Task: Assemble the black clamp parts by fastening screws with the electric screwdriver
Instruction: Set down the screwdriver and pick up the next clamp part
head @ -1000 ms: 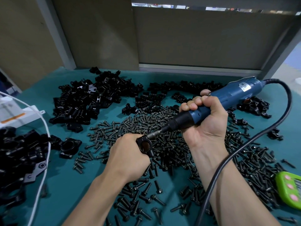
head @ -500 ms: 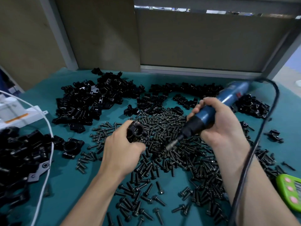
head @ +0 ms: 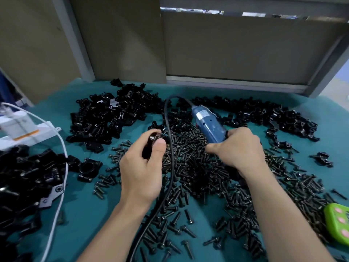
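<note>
Head view, clock directions taken from the middle of the teal table mat [head: 90, 214]. At 10 o'clock, a large heap of black clamp pieces [head: 113, 116]. At 1 to 2 o'clock, a curved row of clamp pieces [head: 264, 114]. At 8 to 9 o'clock, a third heap [head: 28, 176], crossed by a white cable [head: 66, 157], with a white box [head: 18, 123] behind it. At 4 o'clock, a green device [head: 338, 222], cut by the edge. Centre to 5 o'clock: loose black screws [head: 198, 167], thickly spread. A black cord [head: 171, 167] loops from the tool's far end and runs down between both forearms toward 6 o'clock, lying over the screws. Left hand [head: 141, 171]: fingers curled round one black clamp part [head: 150, 143], thumb pressed on it, the part largely hidden. Right hand [head: 239, 148], at 3 o'clock from the left: wrapped round the blue electric screwdriver [head: 207, 123], which lies low over the screws, labelled rear end pointing to 11 o'clock, tip hidden under the hand.
</note>
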Tool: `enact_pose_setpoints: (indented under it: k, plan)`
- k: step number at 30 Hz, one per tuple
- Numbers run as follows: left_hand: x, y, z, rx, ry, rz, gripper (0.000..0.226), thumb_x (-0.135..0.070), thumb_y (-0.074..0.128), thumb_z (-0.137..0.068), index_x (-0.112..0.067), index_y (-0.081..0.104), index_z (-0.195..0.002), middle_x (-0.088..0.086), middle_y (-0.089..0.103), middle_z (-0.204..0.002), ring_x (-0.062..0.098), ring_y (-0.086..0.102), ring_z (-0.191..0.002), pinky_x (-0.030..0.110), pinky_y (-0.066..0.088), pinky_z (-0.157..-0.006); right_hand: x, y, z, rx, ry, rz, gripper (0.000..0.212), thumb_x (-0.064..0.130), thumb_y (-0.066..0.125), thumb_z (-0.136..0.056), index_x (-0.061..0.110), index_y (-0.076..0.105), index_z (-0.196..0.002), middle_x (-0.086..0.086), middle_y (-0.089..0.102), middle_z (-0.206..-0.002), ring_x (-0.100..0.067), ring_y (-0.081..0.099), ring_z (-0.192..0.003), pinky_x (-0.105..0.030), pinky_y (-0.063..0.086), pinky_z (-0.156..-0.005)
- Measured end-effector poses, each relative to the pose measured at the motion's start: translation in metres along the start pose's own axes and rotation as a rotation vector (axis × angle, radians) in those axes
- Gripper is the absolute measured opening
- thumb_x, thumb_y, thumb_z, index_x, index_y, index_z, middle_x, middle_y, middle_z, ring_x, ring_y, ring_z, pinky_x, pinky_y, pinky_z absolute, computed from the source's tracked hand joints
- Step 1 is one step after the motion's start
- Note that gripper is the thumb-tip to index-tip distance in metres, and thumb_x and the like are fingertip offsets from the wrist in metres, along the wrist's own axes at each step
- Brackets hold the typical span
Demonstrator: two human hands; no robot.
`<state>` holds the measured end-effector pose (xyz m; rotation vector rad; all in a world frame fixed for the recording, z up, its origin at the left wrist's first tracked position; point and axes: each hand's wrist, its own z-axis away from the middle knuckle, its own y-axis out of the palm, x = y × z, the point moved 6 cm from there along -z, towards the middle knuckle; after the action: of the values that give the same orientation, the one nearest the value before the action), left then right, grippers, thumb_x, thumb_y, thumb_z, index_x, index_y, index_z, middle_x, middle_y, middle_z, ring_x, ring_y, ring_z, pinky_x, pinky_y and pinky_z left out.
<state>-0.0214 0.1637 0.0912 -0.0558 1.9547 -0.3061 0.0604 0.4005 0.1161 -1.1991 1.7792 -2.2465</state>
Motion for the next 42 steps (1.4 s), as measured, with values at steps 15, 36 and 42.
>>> enact_pose_setpoints:
  k: [15, 36, 42]
  plan:
    - [-0.012, -0.002, 0.005, -0.062, 0.136, 0.025, 0.054, -0.022, 0.087, -0.083, -0.040, 0.069, -0.130, -0.023, 0.064, -0.104, 0.004, 0.067, -0.100, 0.019, 0.054, -0.090, 0.020, 0.007, 0.020, -0.085, -0.117, 0.244, 0.042, 0.053, 0.072, -0.088, 0.020, 0.064, -0.111, -0.003, 0.066, -0.103, -0.031, 0.061, -0.099, -0.037, 0.047, -0.073]
    - [0.004, 0.013, -0.004, 0.117, -0.048, 0.326, 0.047, -0.010, 0.074, -0.089, -0.043, 0.071, -0.123, -0.022, 0.076, -0.113, 0.003, 0.073, -0.107, 0.022, 0.058, -0.093, 0.063, 0.033, 0.049, 0.419, -0.459, -0.750, 0.048, -0.014, 0.071, -0.083, 0.022, 0.076, -0.114, -0.001, 0.080, -0.099, -0.023, 0.074, -0.097, -0.045, 0.060, -0.093]
    - [0.015, 0.012, -0.008, 0.095, -0.255, 0.548, 0.028, 0.003, 0.082, -0.082, -0.021, 0.073, -0.094, 0.000, 0.078, -0.086, 0.012, 0.073, -0.078, 0.020, 0.057, -0.067, 0.061, 0.046, 0.049, 0.470, -0.321, -0.916, 0.028, -0.008, 0.068, -0.091, 0.009, 0.072, -0.113, -0.015, 0.077, -0.098, -0.015, 0.068, -0.080, -0.028, 0.057, -0.078]
